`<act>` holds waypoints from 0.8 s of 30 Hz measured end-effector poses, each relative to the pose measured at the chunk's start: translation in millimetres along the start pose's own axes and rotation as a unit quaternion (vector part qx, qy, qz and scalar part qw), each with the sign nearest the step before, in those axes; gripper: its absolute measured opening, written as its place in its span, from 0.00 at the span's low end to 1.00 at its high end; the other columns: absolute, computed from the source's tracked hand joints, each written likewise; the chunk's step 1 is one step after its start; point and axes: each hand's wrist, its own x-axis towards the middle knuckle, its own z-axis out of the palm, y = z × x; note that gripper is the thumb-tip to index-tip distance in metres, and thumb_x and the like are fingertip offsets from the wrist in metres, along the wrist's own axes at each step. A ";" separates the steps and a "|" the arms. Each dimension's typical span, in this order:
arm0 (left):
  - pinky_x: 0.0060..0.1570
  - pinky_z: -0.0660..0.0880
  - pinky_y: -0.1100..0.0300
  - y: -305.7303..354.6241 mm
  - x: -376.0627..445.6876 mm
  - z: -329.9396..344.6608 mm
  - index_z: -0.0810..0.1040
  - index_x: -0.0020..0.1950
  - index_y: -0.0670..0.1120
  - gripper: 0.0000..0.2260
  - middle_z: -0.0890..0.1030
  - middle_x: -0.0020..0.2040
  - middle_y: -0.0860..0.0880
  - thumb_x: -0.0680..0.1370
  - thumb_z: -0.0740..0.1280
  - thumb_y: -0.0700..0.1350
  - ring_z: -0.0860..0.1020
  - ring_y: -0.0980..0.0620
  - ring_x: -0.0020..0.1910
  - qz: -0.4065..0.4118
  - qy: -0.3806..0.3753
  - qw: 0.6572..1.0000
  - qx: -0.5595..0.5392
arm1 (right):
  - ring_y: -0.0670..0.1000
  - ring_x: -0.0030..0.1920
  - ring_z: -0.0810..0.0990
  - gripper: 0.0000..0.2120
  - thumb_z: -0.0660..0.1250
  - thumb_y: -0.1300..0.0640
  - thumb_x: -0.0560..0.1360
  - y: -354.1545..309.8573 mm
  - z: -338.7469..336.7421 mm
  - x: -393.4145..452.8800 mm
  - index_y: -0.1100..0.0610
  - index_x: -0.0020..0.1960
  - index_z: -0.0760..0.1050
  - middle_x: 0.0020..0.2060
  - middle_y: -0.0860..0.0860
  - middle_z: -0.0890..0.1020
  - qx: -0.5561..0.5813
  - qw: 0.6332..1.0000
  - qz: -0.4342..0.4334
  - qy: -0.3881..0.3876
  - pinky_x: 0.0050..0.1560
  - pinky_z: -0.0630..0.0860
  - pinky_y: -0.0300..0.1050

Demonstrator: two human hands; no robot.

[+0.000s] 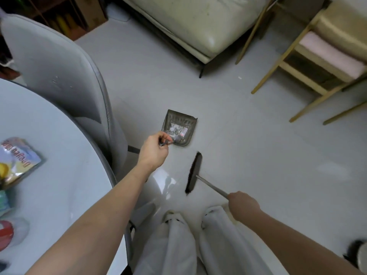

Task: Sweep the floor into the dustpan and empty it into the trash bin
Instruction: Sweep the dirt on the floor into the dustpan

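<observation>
A grey dustpan (179, 119) is in the middle of the view over the pale floor, with scraps of paper debris (177, 132) lying in its pan. My left hand (154, 148) is closed around the top of its thin handle, just left of the pan. A dark-bristled broom head (193, 172) stands on the floor to the right and nearer me. Its metal handle (211, 185) runs down-right into my right hand (243, 202), which grips it. No trash bin can be identified.
A grey chair (59, 76) and a round white table (49, 155) with snack packets stand at the left. A cream sofa (198, 22) is ahead and a wooden stool frame (309, 62) at the right. A small white scrap (239, 78) lies near the sofa leg.
</observation>
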 end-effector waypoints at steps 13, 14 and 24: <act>0.33 0.68 0.67 40.8 -22.2 51.3 0.79 0.45 0.51 0.14 0.75 0.37 0.56 0.75 0.60 0.32 0.72 0.58 0.33 0.010 0.010 1.000 -0.007 | 0.51 0.53 0.80 0.20 0.52 0.63 0.80 0.0 36.9 30.7 0.53 0.69 0.70 0.56 0.52 0.78 0.022 0.999 -0.033 0.003 0.45 0.73 0.41; 0.32 0.68 0.69 44.6 -23.0 56.5 0.79 0.45 0.50 0.14 0.75 0.36 0.56 0.75 0.60 0.32 0.72 0.58 0.33 0.012 0.010 1.000 -0.005 | 0.51 0.51 0.80 0.20 0.51 0.63 0.80 13.3 42.2 31.3 0.52 0.69 0.70 0.56 0.52 0.79 0.025 0.999 -0.026 0.001 0.44 0.73 0.41; 0.32 0.67 0.64 135.9 -52.8 180.3 0.79 0.46 0.48 0.12 0.75 0.36 0.54 0.75 0.60 0.34 0.73 0.53 0.33 0.045 -0.029 0.998 0.033 | 0.51 0.54 0.80 0.18 0.52 0.61 0.80 203.3 110.7 -0.9 0.54 0.64 0.74 0.55 0.52 0.80 0.132 0.986 0.097 -0.015 0.49 0.74 0.41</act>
